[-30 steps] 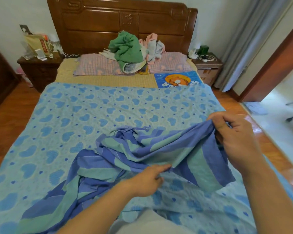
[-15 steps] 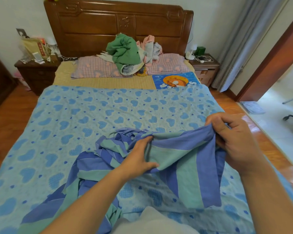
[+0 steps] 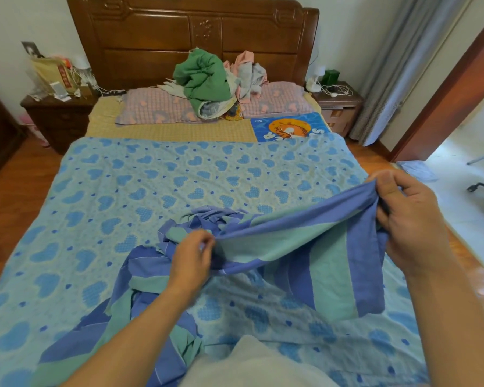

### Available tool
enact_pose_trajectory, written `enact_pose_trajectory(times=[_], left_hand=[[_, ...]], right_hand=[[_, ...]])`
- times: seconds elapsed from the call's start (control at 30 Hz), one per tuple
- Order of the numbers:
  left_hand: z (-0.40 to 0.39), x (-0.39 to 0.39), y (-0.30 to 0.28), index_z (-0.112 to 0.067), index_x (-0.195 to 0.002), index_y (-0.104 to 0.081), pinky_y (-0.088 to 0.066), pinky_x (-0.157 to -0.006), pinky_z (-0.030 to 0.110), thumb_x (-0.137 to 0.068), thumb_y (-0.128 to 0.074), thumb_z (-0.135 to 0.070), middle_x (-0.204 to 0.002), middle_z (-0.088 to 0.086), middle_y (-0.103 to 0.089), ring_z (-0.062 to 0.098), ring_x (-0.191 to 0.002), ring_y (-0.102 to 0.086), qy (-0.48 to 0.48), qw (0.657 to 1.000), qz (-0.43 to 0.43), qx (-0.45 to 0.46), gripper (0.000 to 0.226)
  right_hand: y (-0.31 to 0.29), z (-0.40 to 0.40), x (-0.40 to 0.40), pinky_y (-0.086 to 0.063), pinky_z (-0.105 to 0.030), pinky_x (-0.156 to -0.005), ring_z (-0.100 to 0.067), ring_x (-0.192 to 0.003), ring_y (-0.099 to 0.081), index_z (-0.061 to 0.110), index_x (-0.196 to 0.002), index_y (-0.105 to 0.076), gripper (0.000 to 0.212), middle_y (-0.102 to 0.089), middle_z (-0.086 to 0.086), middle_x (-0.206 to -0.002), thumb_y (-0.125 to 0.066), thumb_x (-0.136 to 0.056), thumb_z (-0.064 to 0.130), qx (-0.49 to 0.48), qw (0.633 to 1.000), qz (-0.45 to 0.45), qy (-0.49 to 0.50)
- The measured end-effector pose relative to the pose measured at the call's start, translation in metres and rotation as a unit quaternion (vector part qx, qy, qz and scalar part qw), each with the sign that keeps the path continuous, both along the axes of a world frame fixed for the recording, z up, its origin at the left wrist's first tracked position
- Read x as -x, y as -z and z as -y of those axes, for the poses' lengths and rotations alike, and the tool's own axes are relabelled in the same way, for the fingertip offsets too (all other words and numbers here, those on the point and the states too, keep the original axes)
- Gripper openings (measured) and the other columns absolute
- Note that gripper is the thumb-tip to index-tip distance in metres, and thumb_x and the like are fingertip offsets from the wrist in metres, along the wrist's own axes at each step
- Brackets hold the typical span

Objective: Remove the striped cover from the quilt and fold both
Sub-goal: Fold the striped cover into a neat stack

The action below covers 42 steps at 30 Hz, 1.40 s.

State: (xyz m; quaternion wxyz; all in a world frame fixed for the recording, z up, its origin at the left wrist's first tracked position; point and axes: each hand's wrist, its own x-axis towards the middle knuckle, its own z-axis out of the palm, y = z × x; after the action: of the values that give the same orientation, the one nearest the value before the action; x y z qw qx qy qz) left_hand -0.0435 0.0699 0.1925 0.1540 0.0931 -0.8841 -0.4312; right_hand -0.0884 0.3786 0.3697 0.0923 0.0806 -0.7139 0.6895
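The striped cover (image 3: 285,241), blue and green, lies bunched on the near half of the bed, off the quilt. The quilt (image 3: 140,191), light blue with blue hearts, is spread flat across the bed beneath it. My right hand (image 3: 408,216) grips a raised corner of the cover at the right, thumb on top. My left hand (image 3: 192,258) pinches the cover's top edge near the middle, fingers curled on the cloth. The stretch of cover between both hands hangs lifted above the quilt; its rest trails crumpled toward the lower left.
Pillows (image 3: 157,107) and a heap of green and pink clothes (image 3: 207,79) lie at the wooden headboard (image 3: 193,32). A nightstand (image 3: 59,115) stands at each side. Wooden floor flanks the bed; a doorway (image 3: 464,129) opens at the right.
My left hand has moved up along the cover's edge and taken hold of it higher. My right hand kept its corner and lifted slightly, so the edge between them is pulled straighter.
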Motion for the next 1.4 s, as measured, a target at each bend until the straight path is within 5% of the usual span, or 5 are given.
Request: enact_pose_trajectory(times=[0.13,0.27,0.47,0.93,1.4], left_hand=[[0.004,-0.020,-0.058,-0.016,-0.090,-0.054,-0.036,-0.077,0.028,-0.096,-0.051,-0.015,-0.098,-0.008,-0.047,0.017,-0.090,-0.046,0.047,0.942,-0.326,0.071,0.007],[-0.011,-0.045,-0.021,-0.013,-0.092,-0.063,-0.043,-0.076,0.037,-0.091,-0.055,-0.019,-0.114,0.007,-0.052,0.030,-0.094,-0.052,0.377,0.886,-0.072,0.259,0.009],[-0.021,-0.055,0.039,-0.031,-0.100,-0.060,-0.047,-0.091,0.031,-0.097,-0.050,-0.031,-0.116,-0.018,-0.052,0.010,-0.102,-0.057,0.374,0.903,0.191,0.094,0.011],[-0.043,0.010,-0.072,-0.029,-0.081,-0.049,-0.050,-0.068,0.040,-0.088,-0.057,-0.061,-0.081,-0.009,-0.058,0.010,-0.077,-0.058,0.141,0.988,-0.064,-0.023,0.033],[-0.012,0.055,-0.085,-0.027,-0.082,-0.052,-0.051,-0.066,0.037,-0.088,-0.057,-0.030,-0.075,-0.004,-0.060,0.008,-0.066,-0.056,0.147,0.989,0.028,0.003,0.009]], right_hand=[[0.015,-0.013,0.014,-0.041,-0.016,-0.055,0.002,-0.055,-0.045,0.028,-0.080,-0.069,0.026,-0.054,0.016,-0.062,-0.054,-0.099,0.038,-0.025,0.992,0.005,0.121],[0.021,-0.006,0.028,-0.043,-0.029,-0.065,-0.004,-0.063,-0.049,0.028,-0.075,-0.069,0.030,-0.055,0.014,-0.064,-0.052,-0.099,0.035,-0.042,0.986,0.014,0.162],[0.011,0.017,0.030,-0.029,-0.016,-0.043,-0.002,-0.042,-0.032,0.031,-0.080,-0.070,0.030,-0.043,0.014,-0.050,-0.050,-0.102,0.032,-0.075,0.993,0.006,0.090],[-0.123,0.071,0.047,-0.052,-0.026,-0.074,-0.011,-0.080,-0.061,0.028,-0.082,-0.073,0.026,-0.067,0.007,-0.081,-0.055,-0.100,0.035,-0.082,0.981,-0.175,-0.019],[-0.225,0.128,0.093,-0.041,-0.022,-0.059,-0.009,-0.060,-0.044,0.018,-0.078,-0.067,0.029,-0.051,0.008,-0.060,-0.052,-0.103,0.022,-0.030,0.968,-0.247,0.019]])
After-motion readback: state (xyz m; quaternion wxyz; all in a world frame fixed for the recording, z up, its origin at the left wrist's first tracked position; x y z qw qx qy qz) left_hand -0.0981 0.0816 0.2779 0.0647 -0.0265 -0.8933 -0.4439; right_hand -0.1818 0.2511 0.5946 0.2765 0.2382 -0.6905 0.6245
